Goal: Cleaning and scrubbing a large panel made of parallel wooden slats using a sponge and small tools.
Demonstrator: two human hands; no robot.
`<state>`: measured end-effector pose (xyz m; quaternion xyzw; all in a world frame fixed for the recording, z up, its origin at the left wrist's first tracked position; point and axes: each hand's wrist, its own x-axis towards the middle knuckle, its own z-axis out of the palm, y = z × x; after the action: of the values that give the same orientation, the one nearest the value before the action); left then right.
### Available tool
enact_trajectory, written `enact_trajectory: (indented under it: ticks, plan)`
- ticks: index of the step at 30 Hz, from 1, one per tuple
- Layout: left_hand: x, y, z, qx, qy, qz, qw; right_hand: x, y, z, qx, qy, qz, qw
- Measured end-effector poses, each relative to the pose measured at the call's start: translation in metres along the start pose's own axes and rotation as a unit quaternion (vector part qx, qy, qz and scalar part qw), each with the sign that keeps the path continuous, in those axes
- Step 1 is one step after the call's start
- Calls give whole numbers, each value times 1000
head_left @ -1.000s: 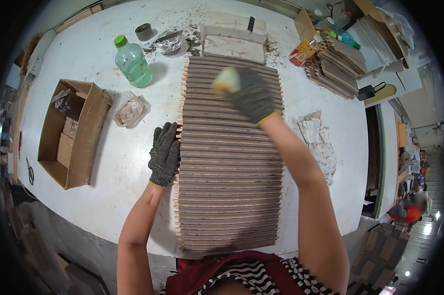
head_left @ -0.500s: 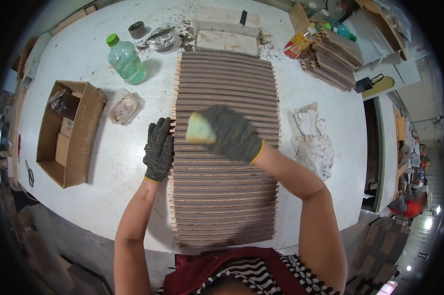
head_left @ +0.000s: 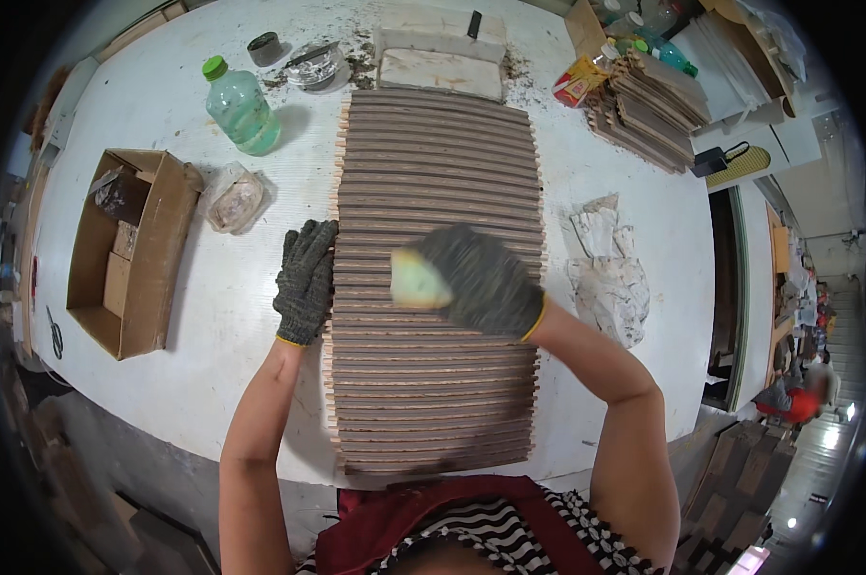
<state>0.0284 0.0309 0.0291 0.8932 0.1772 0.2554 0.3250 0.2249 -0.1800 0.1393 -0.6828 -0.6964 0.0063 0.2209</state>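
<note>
A long row of brown wooden planks point(head_left: 433, 192), laid side by side with pale edge strips jutting out, runs up the middle of the white table. My left hand point(head_left: 306, 281), in a dark grey knit glove, lies against the left edge of the row with its fingers stretched out together, holding nothing. Over the middle of the planks is my gloved right hand point(head_left: 481, 283), smeared by motion. Its fingers are closed on a pale yellow-green sponge point(head_left: 418, 280), which sits at the left side of the hand; whether it touches the wood is hard to tell.
To the left stand an open cardboard box point(head_left: 150, 259), a clear plastic bag point(head_left: 232, 198) and a green-capped bottle point(head_left: 241, 107). Foil-like wrapping point(head_left: 315, 67) and a white block point(head_left: 441, 74) lie at the back. Right are a stained cloth point(head_left: 605, 273) and stacked boards point(head_left: 644, 110).
My right hand has moved right and slightly nearer across the planks with the sponge. My left hand stays by the left edge.
</note>
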Motion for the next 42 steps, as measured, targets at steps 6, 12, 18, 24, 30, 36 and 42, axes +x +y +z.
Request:
enact_trajectory:
  ticks: [6, 12, 18, 24, 30, 36, 42]
  plan:
    - [3, 5, 6, -13, 14, 14, 1000, -55, 133, -49, -174, 153, 269, 935]
    - [-3, 7, -2, -17, 20, -7, 1000, -44, 84, -39, -123, 130, 186, 966]
    - [0, 3, 2, -21, 27, 24, 999, 13, -18, 9, 70, -28, -28, 997]
    - [2, 10, 2, -17, 44, 18, 999, 34, 173, -53, -184, 84, 295, 934]
    - [1, 10, -2, -7, 57, 32, 998, 28, 48, 4, -27, 127, -42, 991]
    - [-4, 6, -5, -20, 32, 11, 999, 91, 46, 10, -15, 128, -1, 992]
    - [0, 9, -1, -24, 74, 26, 997, 104, 136, -37, -226, 36, 194, 954]
